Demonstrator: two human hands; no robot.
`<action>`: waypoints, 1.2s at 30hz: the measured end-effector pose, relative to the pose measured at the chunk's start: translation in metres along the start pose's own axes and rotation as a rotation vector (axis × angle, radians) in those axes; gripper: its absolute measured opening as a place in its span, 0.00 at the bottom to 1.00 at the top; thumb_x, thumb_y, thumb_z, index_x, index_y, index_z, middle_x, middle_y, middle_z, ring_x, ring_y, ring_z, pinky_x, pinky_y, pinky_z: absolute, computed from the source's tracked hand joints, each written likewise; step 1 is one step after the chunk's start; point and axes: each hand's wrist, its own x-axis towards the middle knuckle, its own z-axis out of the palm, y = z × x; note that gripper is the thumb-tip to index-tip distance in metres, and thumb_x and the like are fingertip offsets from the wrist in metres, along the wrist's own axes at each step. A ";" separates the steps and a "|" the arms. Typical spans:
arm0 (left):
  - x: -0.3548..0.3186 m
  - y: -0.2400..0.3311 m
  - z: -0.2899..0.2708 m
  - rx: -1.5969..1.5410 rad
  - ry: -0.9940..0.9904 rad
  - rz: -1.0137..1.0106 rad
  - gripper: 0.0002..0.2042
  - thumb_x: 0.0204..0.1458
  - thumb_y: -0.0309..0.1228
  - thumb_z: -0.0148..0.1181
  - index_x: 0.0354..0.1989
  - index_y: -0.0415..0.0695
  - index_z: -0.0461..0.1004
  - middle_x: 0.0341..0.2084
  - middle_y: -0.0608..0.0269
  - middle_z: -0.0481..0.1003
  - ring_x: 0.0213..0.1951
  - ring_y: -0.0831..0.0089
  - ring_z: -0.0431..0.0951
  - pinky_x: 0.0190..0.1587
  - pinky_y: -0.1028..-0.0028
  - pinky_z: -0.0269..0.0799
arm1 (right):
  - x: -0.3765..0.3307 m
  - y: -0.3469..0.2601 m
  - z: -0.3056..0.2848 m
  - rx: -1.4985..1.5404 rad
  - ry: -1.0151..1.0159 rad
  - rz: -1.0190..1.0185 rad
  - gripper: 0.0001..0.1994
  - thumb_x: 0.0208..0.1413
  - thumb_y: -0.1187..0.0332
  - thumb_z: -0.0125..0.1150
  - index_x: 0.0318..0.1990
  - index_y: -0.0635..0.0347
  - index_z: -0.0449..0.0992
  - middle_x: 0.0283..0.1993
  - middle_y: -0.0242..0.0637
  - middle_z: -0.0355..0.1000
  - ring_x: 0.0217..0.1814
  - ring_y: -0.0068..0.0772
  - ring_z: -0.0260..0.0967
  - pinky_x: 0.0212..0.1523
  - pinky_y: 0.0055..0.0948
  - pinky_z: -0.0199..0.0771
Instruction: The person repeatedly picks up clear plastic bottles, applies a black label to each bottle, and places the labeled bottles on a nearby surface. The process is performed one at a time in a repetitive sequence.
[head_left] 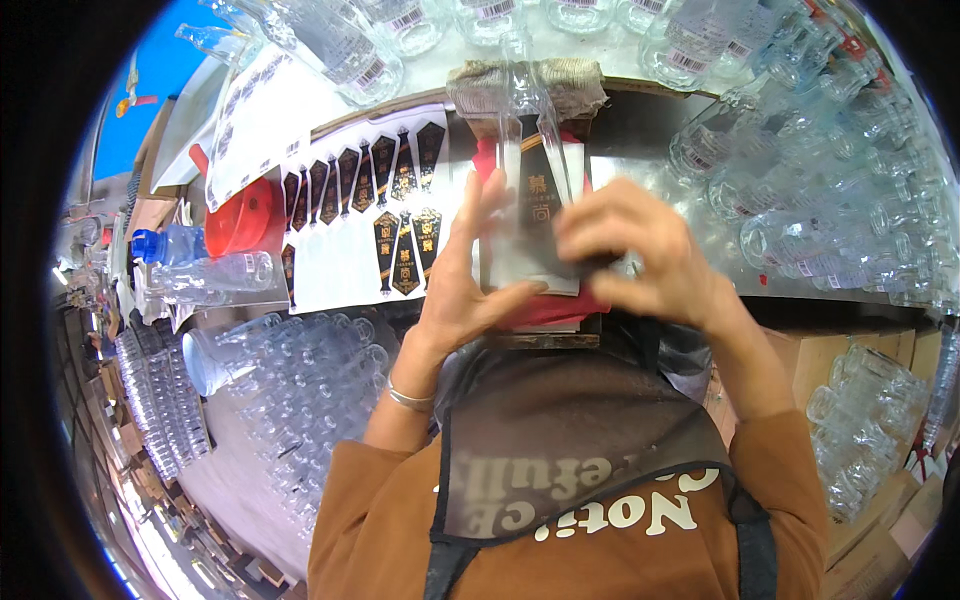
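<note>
Lying with its neck toward twelve o'clock, the clear glass bottle (507, 215) is in the middle, above a red cloth (540, 312), and a black label (540, 170) shows on it. At its nine o'clock side is the left hand (458, 285), thumb and fingers wide apart. At four o'clock, the right hand (645, 250) is blurred with bent fingers; I cannot tell what they hold. The label sheet (340, 258) lies at nine o'clock.

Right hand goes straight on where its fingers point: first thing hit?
The clear glass bottle with the black label, lying just left of the right hand. Fingers are blurred and depth is unclear, so they may already touch it.
</note>
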 end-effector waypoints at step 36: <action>0.045 0.015 -0.013 -0.295 0.152 -0.304 0.37 0.53 0.35 0.68 0.67 0.32 0.58 0.58 0.46 0.70 0.59 0.63 0.72 0.61 0.68 0.67 | 0.046 0.043 -0.017 -0.130 0.626 0.488 0.16 0.61 0.68 0.64 0.55 0.61 0.77 0.36 0.37 0.80 0.34 0.20 0.75 0.35 0.22 0.76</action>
